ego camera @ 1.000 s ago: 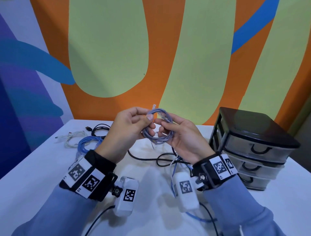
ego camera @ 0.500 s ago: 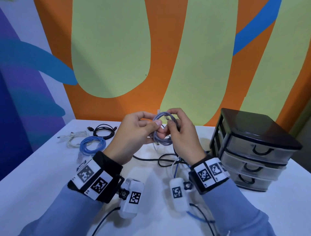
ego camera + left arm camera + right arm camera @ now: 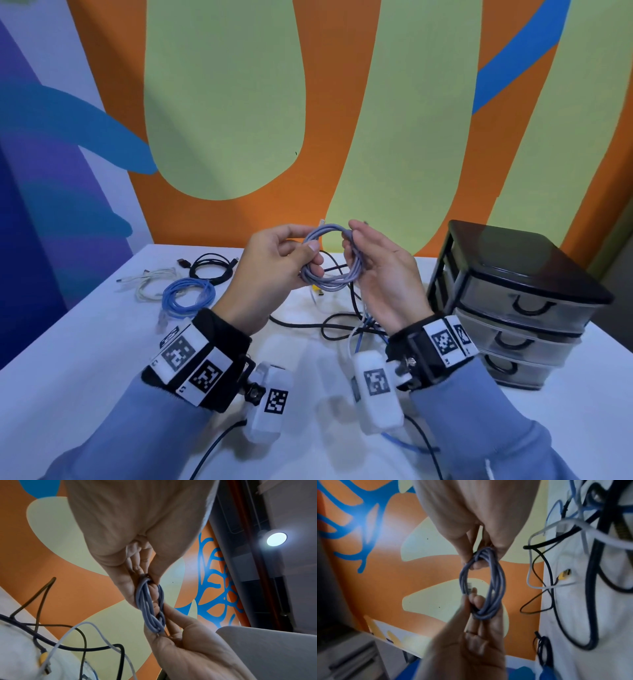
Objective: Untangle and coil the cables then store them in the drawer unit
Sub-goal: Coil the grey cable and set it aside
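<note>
Head view: both hands are raised above the white table [image 3: 85, 359], just left of the black drawer unit [image 3: 513, 291], and share one coiled lilac cable [image 3: 334, 262]. The left hand [image 3: 270, 270] takes the coil's left side, thumb on the near face and fingers curled behind it. The right hand [image 3: 383, 274] takes the right side, its fingertips [image 3: 354, 229] closed over the top of the loop and the palm turned toward the wearer. The coil hangs in the air between them, clear of the tabletop.

Seen from the left wrist, the lilac cable [image 3: 151, 605] appears edge-on as a narrow bundle of several turns, pinched between thumb and fingers at each end. From the right wrist it opens into a round loop [image 3: 482, 582], with a plug end just inside the ring near the far hand's fingers.

Left of the drawer unit, under the hands, loose black, white and blue leads [image 3: 342, 325] lie crossed over one another, one with a yellow connector [image 3: 317, 291]. Farther left from the unit, near the wall, three finished coils sit on the table: black [image 3: 212, 270], blue [image 3: 188, 298] and white [image 3: 150, 287]. All three drawers of the unit are closed.
</note>
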Demonstrator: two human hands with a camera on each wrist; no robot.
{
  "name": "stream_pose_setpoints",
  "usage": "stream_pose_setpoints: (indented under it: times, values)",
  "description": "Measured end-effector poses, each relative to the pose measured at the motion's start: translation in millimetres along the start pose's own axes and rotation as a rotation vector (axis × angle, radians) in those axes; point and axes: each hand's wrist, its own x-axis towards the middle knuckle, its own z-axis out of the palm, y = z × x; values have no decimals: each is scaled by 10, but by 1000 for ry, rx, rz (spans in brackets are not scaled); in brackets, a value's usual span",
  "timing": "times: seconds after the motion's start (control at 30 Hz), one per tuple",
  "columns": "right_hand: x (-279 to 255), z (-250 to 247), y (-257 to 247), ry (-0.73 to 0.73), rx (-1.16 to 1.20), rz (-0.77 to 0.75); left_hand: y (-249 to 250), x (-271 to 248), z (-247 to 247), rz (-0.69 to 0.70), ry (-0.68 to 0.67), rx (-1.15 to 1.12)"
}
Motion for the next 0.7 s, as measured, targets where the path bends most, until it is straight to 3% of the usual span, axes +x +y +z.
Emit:
stream_pose_setpoints:
  times: [0.1,0.17,0.5,0.6,0.7]
  values:
    - [-27,-3,22,14,-253,-221,5,1,5,4,18,-6]
    - [-56,15,26,2,-351,-291,15,-5,0,12,34,0]
    - [-157,87,-69,-268,-456,20,56,73,-281,207,224,471]
    - [-73,-12,-21,-304,-808,-13,202,2,-457,223,246,539]
    - [-36,-135,12,-333,-1217,-82,357,-35,-760,230,349,614]
